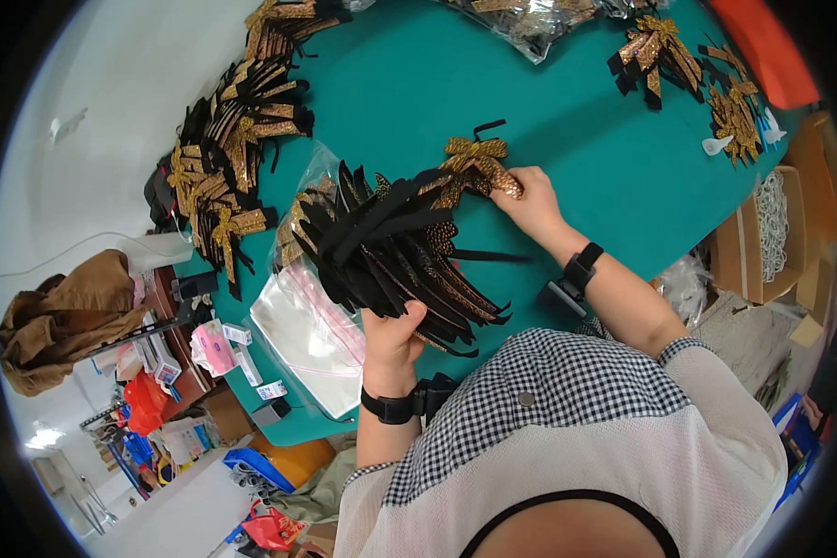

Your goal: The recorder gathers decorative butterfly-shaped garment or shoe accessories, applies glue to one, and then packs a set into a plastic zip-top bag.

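My left hand (392, 342) is closed round a thick bundle of black and gold glitter ribbon strips (391, 237), which fan out above the fist. My right hand (532, 206) pinches the sequinned end of a gold glitter bow (474, 156) with black strips. This bow lies against the right side of the bundle; I cannot tell whether it is joined to it. Just left of the bundle, partly covered by it, is a clear plastic bag (293, 219) with gold pieces showing. Flat clear bags with a pink stripe (312, 330) lie beside my left wrist.
Piles of similar gold and black bows (242, 139) line the green table's (381, 84) left edge. More bows (658, 56) and small white pieces (716, 145) sit at the far right. A filled clear bag (535, 28) lies at the back. A carton of pale chain-like loops (772, 228) stands beyond the right edge.
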A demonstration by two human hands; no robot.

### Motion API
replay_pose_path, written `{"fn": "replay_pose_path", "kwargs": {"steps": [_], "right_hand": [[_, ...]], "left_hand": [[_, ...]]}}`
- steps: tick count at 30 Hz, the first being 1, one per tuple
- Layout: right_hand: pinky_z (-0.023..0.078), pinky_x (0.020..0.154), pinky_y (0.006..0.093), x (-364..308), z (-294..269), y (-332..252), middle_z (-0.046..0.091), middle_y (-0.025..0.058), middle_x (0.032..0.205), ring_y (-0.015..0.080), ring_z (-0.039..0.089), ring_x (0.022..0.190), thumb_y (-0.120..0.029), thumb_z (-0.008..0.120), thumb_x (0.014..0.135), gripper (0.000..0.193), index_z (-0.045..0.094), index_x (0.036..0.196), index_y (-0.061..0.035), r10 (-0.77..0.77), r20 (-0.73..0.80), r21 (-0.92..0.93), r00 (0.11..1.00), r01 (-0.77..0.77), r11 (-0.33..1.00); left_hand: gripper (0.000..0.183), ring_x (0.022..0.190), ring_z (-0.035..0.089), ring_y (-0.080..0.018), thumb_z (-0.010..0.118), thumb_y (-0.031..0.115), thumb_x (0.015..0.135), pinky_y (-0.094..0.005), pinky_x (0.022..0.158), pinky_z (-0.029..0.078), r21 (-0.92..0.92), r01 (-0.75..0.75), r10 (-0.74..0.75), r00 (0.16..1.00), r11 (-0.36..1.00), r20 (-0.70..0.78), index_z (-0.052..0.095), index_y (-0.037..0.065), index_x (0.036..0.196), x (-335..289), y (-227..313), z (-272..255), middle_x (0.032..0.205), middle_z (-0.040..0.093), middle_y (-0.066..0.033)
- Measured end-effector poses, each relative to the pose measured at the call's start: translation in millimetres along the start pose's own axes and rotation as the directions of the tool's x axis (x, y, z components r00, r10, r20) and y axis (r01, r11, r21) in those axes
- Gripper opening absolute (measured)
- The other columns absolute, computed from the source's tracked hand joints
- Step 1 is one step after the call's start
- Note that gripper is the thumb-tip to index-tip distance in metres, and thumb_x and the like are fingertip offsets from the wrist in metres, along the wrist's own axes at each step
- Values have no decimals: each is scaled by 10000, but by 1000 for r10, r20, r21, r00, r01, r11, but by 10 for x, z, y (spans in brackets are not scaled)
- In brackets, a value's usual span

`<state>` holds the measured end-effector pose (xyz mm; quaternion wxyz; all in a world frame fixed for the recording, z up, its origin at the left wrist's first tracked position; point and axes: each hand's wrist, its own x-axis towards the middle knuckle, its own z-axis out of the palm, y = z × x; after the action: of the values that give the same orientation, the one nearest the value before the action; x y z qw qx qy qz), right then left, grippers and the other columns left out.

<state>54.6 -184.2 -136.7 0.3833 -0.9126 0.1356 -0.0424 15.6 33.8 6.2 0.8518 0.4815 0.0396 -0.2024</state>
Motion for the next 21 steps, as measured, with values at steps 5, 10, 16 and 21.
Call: {"fn": "replay_pose_path", "kwargs": {"steps": [5, 10, 16, 21], "right_hand": [[398, 823, 392, -18, -151, -148, 541, 136, 981, 320, 481, 959, -226, 664, 695, 363, 578, 973, -8, -54, -140, 189, 989, 81, 979], [387, 797, 383, -155, 69, -50, 531, 114, 992, 294, 489, 927, -220, 683, 673, 418, 547, 1022, -34, -274, -100, -171, 956, 255, 952], [427, 765, 399, -74, 1, -106, 536, 156, 941, 314, 521, 883, -201, 678, 679, 400, 519, 993, -9, -102, 44, -250, 994, 110, 962], [453, 725, 418, -50, -300, -229, 554, 186, 876, 348, 558, 834, -200, 670, 701, 392, 462, 960, 10, 100, 213, 67, 972, -116, 991]], "left_hand": [[667, 1017, 545, -396, 714, 210, 709, -543, 863, 461, -43, -11, 13, 999, 999, 35, 375, -68, 1213, 6, 95, -23, 1059, 542, -259], [658, 1025, 541, -391, 713, 199, 713, -552, 869, 455, -78, -9, 14, 998, 997, 66, 376, -67, 1211, 2, 93, 11, 1064, 542, -239], [612, 970, 583, -328, 719, 130, 721, -437, 782, 529, -135, -24, 32, 998, 990, 55, 389, -81, 1191, 8, 68, 45, 1067, 551, -241], [592, 982, 577, -327, 701, 102, 729, -441, 795, 525, -142, -30, 43, 995, 989, 86, 388, -64, 1204, 67, 88, 139, 1072, 552, -229]]}}
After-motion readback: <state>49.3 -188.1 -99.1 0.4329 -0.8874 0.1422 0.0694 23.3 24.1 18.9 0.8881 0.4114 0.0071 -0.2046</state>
